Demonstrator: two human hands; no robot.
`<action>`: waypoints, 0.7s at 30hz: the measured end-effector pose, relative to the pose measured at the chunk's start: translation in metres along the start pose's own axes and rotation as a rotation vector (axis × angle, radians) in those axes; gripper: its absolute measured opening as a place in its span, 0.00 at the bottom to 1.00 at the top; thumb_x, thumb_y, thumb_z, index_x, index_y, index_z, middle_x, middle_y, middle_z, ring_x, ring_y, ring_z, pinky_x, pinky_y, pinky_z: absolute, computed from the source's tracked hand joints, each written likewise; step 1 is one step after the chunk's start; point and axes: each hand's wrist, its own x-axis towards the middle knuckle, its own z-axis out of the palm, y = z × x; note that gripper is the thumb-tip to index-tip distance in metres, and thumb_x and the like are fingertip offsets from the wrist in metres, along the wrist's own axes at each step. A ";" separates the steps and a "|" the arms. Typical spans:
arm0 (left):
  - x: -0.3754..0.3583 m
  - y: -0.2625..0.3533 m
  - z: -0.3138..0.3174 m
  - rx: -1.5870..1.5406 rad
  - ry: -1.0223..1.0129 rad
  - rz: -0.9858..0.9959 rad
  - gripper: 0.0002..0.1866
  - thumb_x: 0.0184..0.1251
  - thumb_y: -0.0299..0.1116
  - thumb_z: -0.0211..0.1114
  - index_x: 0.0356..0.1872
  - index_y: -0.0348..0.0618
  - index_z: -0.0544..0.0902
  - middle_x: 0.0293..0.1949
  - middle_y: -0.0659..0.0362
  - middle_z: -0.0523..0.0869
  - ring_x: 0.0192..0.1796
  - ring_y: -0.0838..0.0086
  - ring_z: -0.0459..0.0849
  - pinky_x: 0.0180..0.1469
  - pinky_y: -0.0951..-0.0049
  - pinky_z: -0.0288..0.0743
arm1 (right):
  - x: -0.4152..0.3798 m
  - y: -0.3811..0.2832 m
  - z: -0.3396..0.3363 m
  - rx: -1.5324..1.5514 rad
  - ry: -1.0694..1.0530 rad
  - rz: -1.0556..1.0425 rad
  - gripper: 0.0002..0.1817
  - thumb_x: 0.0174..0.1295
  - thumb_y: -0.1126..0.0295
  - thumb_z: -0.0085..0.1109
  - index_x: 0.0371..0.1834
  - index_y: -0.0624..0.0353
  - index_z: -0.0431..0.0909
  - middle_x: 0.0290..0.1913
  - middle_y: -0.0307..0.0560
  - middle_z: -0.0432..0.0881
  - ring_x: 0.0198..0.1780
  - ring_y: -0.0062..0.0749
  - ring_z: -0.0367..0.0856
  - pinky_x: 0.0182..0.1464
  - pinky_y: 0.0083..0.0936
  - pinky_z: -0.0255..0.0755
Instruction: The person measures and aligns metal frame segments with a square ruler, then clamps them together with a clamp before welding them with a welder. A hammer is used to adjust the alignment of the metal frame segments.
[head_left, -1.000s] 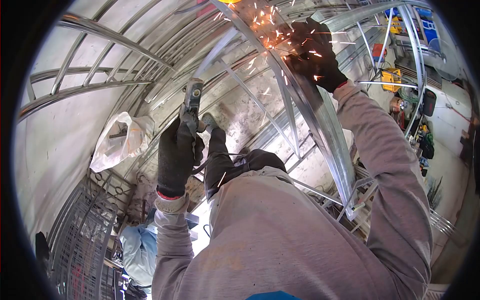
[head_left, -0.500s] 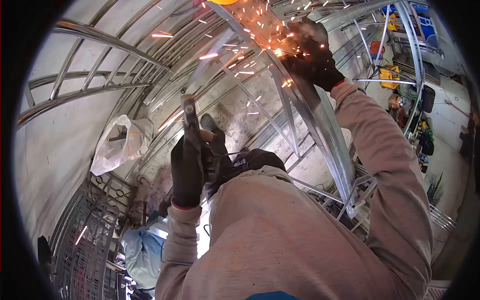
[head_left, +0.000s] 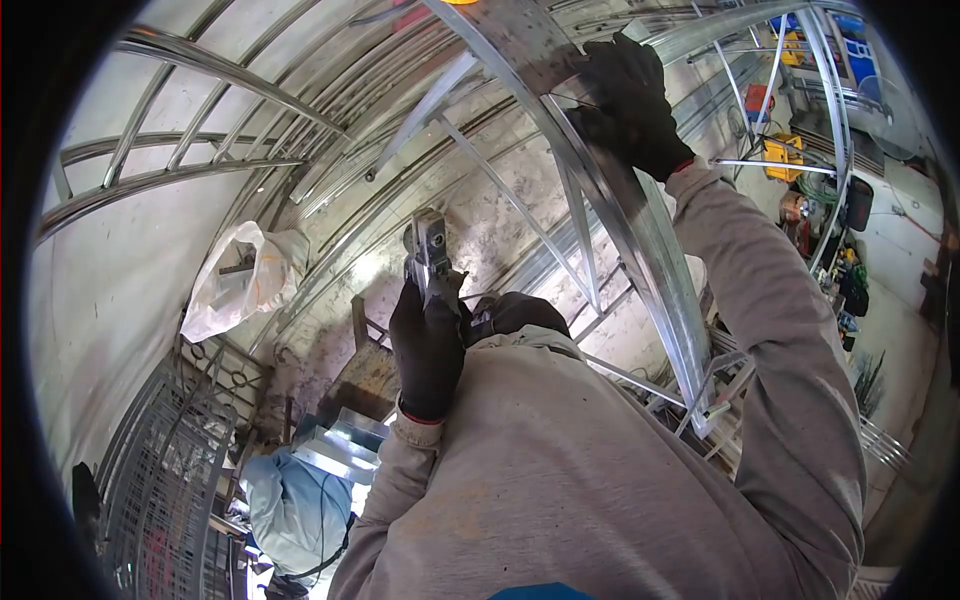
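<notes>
Above the stained floor (head_left: 482,190), the sparks have gone, so hot work seems paused; left hand (head_left: 428,345) grips a handheld tool (head_left: 432,242), right hand (head_left: 635,105) touches the metal beam (head_left: 632,238), its grip unclear.

Partly out of sight around the long metal beam (head_left: 638,262)
Over the beam, your right hand (head_left: 632,108) hides its own palm; at the beam's top end, the frame cuts off a yellow object (head_left: 460,2). Left of the beam, your left hand (head_left: 430,335) covers the lower part of the tool (head_left: 432,242); right of it, small clutter (head_left: 852,288) is too small to name.
</notes>
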 end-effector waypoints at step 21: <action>0.006 0.003 0.001 -0.033 0.008 0.017 0.23 0.85 0.46 0.55 0.55 0.30 0.81 0.25 0.64 0.80 0.26 0.81 0.77 0.29 0.75 0.71 | -0.001 0.002 0.000 0.033 0.043 -0.018 0.35 0.64 0.43 0.65 0.69 0.50 0.77 0.75 0.54 0.74 0.80 0.63 0.62 0.81 0.57 0.50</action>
